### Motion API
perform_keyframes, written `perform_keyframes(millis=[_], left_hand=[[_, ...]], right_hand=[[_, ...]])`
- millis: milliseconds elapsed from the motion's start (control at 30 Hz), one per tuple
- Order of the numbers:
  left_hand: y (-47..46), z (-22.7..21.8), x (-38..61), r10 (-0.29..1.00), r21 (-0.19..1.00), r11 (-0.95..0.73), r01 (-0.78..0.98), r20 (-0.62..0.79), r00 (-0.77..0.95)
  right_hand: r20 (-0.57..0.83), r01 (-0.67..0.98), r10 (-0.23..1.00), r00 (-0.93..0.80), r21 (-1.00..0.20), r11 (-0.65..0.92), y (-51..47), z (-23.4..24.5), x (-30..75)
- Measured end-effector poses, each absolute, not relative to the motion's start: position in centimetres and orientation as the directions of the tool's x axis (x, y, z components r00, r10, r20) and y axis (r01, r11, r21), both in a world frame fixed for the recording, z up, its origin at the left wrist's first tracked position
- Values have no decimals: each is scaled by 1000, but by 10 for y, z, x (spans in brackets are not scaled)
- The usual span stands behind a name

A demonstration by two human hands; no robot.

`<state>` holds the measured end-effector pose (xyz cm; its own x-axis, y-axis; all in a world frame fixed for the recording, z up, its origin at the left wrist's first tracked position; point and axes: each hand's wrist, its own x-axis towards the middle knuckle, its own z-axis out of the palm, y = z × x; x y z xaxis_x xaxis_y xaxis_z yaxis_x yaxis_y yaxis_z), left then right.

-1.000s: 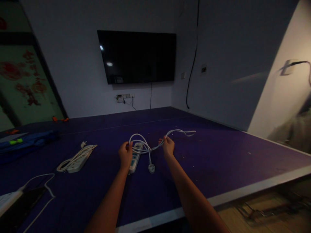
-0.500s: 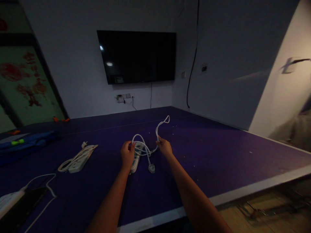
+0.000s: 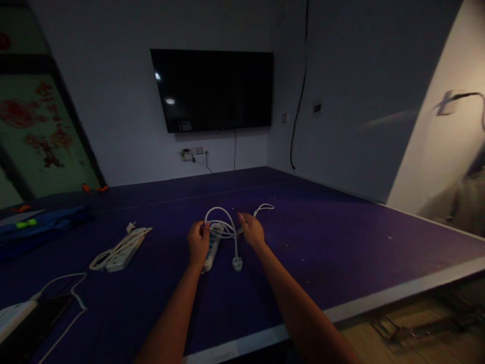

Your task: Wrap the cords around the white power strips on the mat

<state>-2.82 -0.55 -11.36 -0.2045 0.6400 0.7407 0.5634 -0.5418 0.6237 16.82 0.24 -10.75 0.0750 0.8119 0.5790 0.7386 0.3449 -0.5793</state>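
Note:
A white power strip (image 3: 213,246) lies on the purple surface in front of me, its near part beside my left wrist. My left hand (image 3: 198,241) is closed at the strip's left side, pinching the looped white cord (image 3: 220,208). To the right, my right hand (image 3: 253,231) is closed around the same cord, thumb uppermost; its fingertips are partly hidden. Beyond that hand, a folded loop of cord rests low over the surface. Between my hands the cord's end hangs down to a grey-white plug (image 3: 237,263).
Another power strip (image 3: 127,253) with its cord bundled on top lies to the left. At lower left are a white strip (image 3: 17,316) and a dark flat object (image 3: 38,328). Blue cloth (image 3: 56,222) lies farther back. The surface's pale edge (image 3: 242,345) runs in front of me.
My right hand has shifted slightly left, toward my left hand. The upright cord loop beyond it has dropped to the right. The cord between my hands has bowed wider; my left hand stays put.

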Motion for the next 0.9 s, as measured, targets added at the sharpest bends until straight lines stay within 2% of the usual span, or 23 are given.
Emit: perform_keyframes(millis=[100, 200, 267, 333, 433, 533, 633, 767, 900], left_hand=[[-6, -113, -26, 630, 613, -577, 539, 755, -184], [-7, -112, -24, 605, 594, -631, 500, 780, -163], [-8, -113, -22, 595, 578, -665, 474, 793, -132], [-8, -114, -20, 594, 559, -693, 455, 800, -79], [-7, -117, -17, 601, 531, -714, 456, 799, 10], [-6, -120, -16, 615, 501, -685, 528, 786, 52], [-5, -120, -17, 638, 478, -620, 623, 769, 46], [-7, -118, -19, 721, 485, -498, 719, 693, 32], [-11, -116, -20, 817, 473, -370, 799, 576, 36]], right_hand=[[634, 707, 764, -120, -485, 514, -3, -103, 160], [595, 719, 790, -145, -485, 497, -5, -104, 152], [551, 714, 832, -64, -557, 424, -3, -107, 149], [511, 641, 857, 61, -678, 359, 1, -110, 149], [442, 333, 854, 275, -877, 346, 8, -115, 150], [350, 93, 839, 417, -934, 344, 16, -120, 154], [277, 19, 813, 512, -950, 312, 24, -125, 159], [239, 15, 769, 593, -958, 287, 35, -135, 172], [352, 188, 714, 605, -935, 302, 39, -141, 190]])
